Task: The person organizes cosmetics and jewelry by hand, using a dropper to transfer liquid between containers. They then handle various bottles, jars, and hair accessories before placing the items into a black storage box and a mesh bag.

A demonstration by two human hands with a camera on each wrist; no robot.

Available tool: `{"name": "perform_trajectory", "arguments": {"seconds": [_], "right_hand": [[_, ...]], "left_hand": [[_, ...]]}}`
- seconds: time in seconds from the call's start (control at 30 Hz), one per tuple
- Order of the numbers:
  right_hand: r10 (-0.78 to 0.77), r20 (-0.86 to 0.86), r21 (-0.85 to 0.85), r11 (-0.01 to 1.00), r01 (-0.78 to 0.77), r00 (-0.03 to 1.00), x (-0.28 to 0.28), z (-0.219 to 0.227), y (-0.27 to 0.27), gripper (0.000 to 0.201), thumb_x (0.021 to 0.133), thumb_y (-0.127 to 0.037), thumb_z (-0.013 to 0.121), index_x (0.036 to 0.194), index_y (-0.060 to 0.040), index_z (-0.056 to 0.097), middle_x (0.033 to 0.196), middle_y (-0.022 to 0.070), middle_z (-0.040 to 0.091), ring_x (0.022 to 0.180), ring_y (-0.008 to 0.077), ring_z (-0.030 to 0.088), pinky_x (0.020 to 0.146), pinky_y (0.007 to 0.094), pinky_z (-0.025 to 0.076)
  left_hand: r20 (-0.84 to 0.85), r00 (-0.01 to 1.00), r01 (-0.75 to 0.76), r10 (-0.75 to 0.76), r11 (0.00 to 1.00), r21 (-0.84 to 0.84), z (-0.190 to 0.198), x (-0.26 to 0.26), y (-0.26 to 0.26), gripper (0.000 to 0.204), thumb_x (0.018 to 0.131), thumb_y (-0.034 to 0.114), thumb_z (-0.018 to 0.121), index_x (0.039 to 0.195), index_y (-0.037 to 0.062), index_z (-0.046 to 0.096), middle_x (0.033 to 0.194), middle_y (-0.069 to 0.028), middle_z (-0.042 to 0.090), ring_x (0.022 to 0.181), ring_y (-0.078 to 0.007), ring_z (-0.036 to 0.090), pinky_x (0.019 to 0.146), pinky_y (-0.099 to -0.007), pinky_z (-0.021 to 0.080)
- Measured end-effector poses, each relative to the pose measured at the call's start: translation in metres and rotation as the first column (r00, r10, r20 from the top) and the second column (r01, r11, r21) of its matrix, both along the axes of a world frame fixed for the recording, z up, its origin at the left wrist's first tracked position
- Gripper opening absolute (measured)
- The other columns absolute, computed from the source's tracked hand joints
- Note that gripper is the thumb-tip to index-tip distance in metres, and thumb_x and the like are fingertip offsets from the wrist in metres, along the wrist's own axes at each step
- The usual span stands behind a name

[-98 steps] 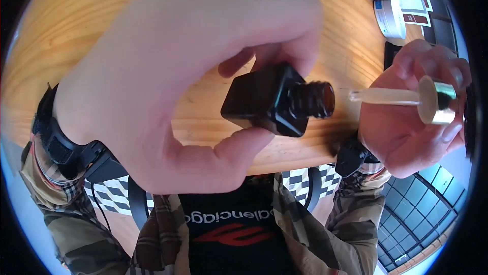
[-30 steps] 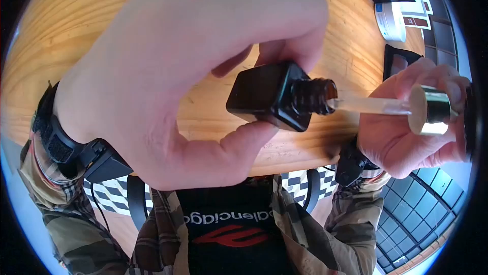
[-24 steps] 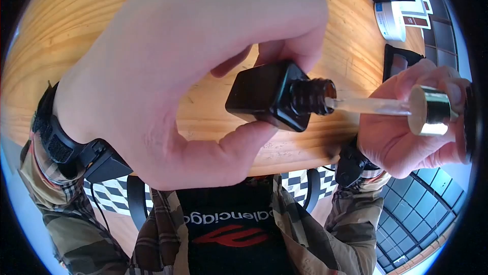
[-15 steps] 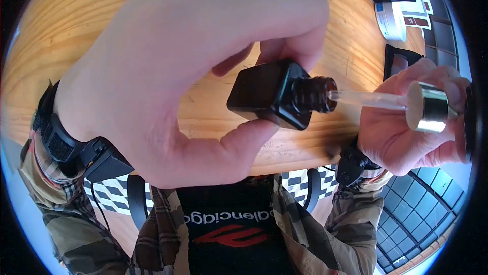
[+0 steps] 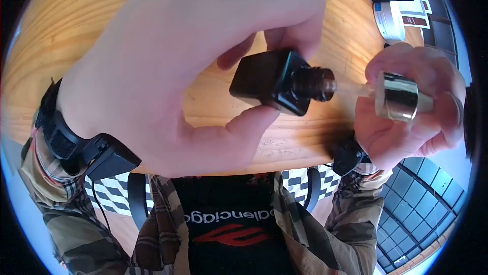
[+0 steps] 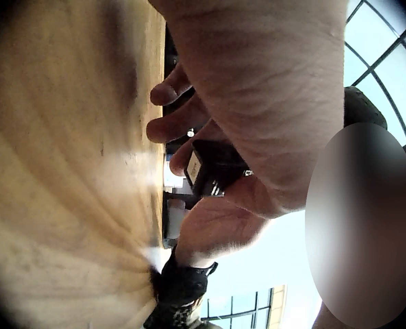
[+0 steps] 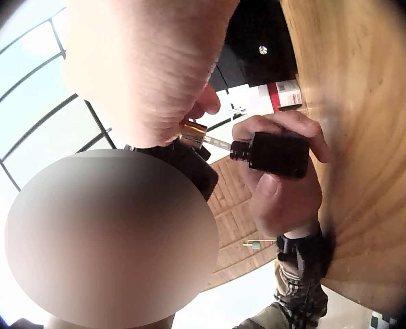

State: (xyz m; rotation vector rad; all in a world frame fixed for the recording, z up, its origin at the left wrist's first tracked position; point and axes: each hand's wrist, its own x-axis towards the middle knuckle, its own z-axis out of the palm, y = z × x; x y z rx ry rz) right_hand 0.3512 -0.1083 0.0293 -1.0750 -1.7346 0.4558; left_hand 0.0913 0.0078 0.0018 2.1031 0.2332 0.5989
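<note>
1. Head view: the left grip (image 5: 173, 56) is curling its thumb and fingers round the dark square bottle (image 5: 269, 79), which it is holding above the counter (image 5: 66, 20). The bottle's open threaded neck (image 5: 315, 84) is facing the dropper.
2. The right grip (image 5: 422, 128) is holding the dropper (image 5: 399, 97) by its bulb end, fingers curled in behind the gold collar. The glass pipette (image 7: 218, 142) is pointing at the neck, its tip close to the mouth; whether it is sitting inside, I cannot tell.
3. Both parts are hanging free, so the likeliest trouble is misalignment: a small drift of either hand could be knocking the glass against the rim, chipping it or jolting the bottle.
4. Squeezing the bulb while the tip is off the opening could be sending any liquid onto fingers or wood. A slackening pinch on the smooth sides could be letting the bottle tilt or drop.
5. Underneath, the counter is showing pale, swirling wood grain. Towards its far right, a white tub (image 5: 389, 20) is standing beside small boxes (image 5: 416, 21).
6. Gridded window panes (image 5: 432, 188) are filling the lower right, and a black-and-white patterned surface (image 5: 113, 193) is showing below the counter's near edge.
</note>
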Motion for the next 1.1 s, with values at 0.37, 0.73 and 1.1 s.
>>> {"name": "perform_trajectory", "arguments": {"seconds": [0.37, 0.73, 1.1], "right_hand": [[0.189, 0.293, 0.231, 0.937, -0.261, 0.937, 0.007, -0.013, 0.024, 0.026, 0.104, -0.015, 0.058, 0.127, -0.0033, 0.056, 0.114, 0.0256, 0.064, 0.086, 0.0315, 0.072, 0.071, 0.0367, 0.063], [0.129, 0.317, 0.246, 0.946, -0.213, 0.94, 0.005, -0.016, 0.024, 0.022, 0.103, -0.011, 0.057, 0.121, 0.0012, 0.057, 0.107, 0.025, 0.066, 0.089, 0.0308, 0.071, 0.078, 0.0374, 0.062], [0.208, 0.223, 0.116, 0.964, -0.238, 0.952, -0.006, -0.017, 0.031, 0.025, 0.104, -0.022, 0.06, 0.111, 0.003, 0.057, 0.097, 0.0201, 0.064, 0.08, 0.026, 0.068, 0.067, 0.0311, 0.054]], "left_hand": [[-0.014, 1.0, -0.002, 0.003, 0.999, 0.051, 0.001, 0.0, 0.001, 0.039, 0.073, 0.017, 0.074, 0.103, -0.0029, 0.06, 0.091, -0.0087, 0.061, 0.077, -0.0182, 0.06, 0.069, -0.0268, 0.045], [-0.004, 1.0, 0.016, -0.016, 0.999, 0.041, 0.001, -0.003, 0.002, 0.039, 0.073, 0.016, 0.074, 0.104, -0.0031, 0.059, 0.09, -0.0089, 0.061, 0.076, -0.0183, 0.059, 0.069, -0.0268, 0.045], [-0.003, 1.0, 0.029, -0.029, 0.999, 0.025, -0.001, -0.01, 0.002, 0.039, 0.073, 0.015, 0.073, 0.104, -0.0034, 0.059, 0.09, -0.009, 0.06, 0.076, -0.0185, 0.059, 0.069, -0.0268, 0.045]]}}
